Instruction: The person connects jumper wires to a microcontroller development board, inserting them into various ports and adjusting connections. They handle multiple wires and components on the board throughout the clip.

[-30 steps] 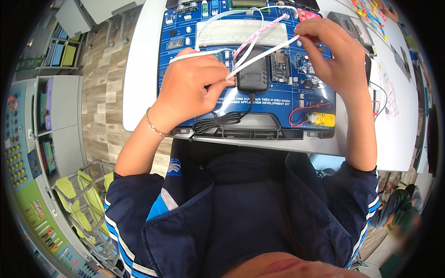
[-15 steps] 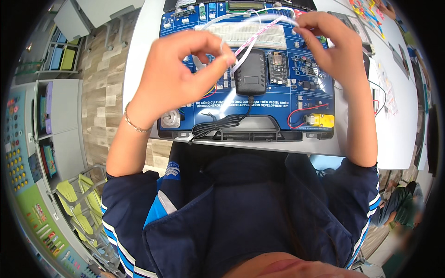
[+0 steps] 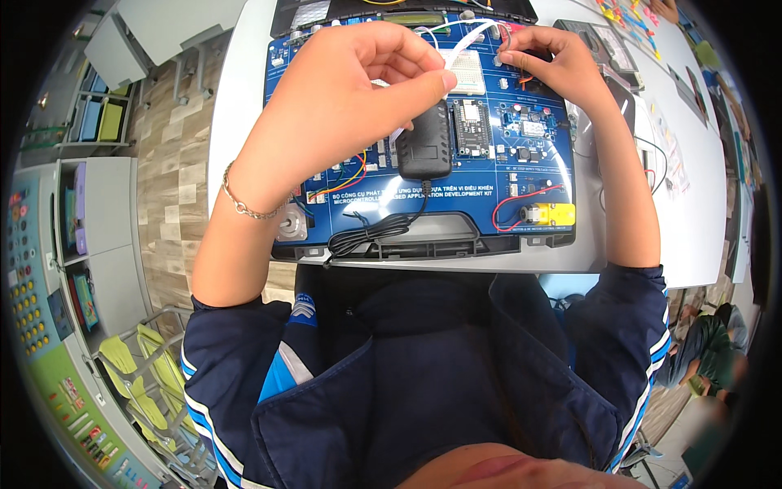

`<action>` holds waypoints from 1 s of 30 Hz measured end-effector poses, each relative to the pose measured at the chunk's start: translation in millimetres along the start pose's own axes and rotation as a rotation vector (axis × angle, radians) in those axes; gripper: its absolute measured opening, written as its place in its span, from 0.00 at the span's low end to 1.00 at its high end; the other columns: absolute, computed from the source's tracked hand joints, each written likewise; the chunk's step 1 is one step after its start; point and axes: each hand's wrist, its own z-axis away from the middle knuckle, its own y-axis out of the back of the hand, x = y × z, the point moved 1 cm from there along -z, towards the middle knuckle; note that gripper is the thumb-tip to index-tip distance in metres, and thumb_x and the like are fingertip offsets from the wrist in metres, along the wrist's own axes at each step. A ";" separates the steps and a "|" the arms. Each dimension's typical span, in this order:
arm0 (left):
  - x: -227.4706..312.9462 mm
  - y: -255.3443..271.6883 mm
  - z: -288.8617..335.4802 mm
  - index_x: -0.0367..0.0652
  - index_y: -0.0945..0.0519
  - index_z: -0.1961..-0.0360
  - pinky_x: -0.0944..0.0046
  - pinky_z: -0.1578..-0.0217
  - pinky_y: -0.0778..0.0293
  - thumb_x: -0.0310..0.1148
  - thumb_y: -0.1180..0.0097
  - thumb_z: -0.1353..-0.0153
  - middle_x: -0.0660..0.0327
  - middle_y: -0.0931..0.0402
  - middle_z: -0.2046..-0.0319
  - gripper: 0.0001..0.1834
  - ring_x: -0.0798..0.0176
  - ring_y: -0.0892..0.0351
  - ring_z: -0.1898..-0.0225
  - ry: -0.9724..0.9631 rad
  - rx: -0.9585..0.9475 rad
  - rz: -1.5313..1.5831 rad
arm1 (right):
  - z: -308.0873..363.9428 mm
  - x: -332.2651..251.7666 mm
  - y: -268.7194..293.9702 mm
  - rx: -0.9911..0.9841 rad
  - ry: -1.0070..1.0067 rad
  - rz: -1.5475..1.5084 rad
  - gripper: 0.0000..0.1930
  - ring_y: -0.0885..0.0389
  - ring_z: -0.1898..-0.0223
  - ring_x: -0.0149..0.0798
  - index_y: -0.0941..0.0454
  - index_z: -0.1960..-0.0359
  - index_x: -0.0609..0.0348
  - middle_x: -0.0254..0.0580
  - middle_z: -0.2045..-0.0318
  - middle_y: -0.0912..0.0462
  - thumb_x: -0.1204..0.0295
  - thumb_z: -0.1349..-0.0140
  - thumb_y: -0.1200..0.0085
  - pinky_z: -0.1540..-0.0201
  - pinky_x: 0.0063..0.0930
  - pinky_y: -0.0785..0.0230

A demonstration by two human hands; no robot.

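Note:
A blue electronics training board in an open black case lies in front of me. My left hand is over its left and middle part, thumb and fingers pinching a white cable. From there the cable arcs up and over to the right. My right hand is at the board's upper right, fingertips closed on what looks like the cable's other end, low against the small parts; the tip itself is hidden. Below my left hand a black power adapter rests on the board, its cord bundled toward the case handle.
A white breadboard and a microcontroller module sit mid-board. A yellow motor with red wires is at the lower right. A meter-like device lies right of the case on the white table. Green chairs stand at left.
My left hand has moved right and up across the board with the cable. My right hand has come down a little, closer to the board's upper right parts. The view has shifted slightly.

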 end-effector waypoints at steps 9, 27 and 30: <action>-6.8 1.7 8.9 0.37 0.15 0.69 0.70 0.69 0.24 0.32 0.34 0.46 0.61 0.16 0.73 0.08 0.71 0.18 0.70 -0.059 0.013 -0.076 | 2.7 -18.8 0.0 0.007 0.026 0.316 0.08 0.16 0.65 0.29 0.12 0.65 0.55 0.37 0.65 0.12 0.68 0.43 0.33 0.57 0.25 0.24; -29.4 17.4 18.2 0.42 0.15 0.69 0.66 0.70 0.28 0.33 0.33 0.47 0.63 0.18 0.74 0.07 0.65 0.23 0.71 -0.387 0.010 -0.449 | -2.6 -38.8 4.3 -0.054 -0.030 0.530 0.10 0.15 0.61 0.39 0.13 0.62 0.57 0.41 0.65 0.12 0.67 0.45 0.33 0.55 0.31 0.25; -31.1 22.6 23.4 0.41 0.15 0.68 0.68 0.68 0.29 0.33 0.32 0.45 0.65 0.19 0.74 0.08 0.68 0.23 0.69 -0.237 -0.114 -0.359 | 9.6 -42.6 -8.5 0.146 0.327 0.676 0.15 0.18 0.53 0.45 0.16 0.55 0.54 0.39 0.56 0.15 0.68 0.44 0.34 0.47 0.34 0.29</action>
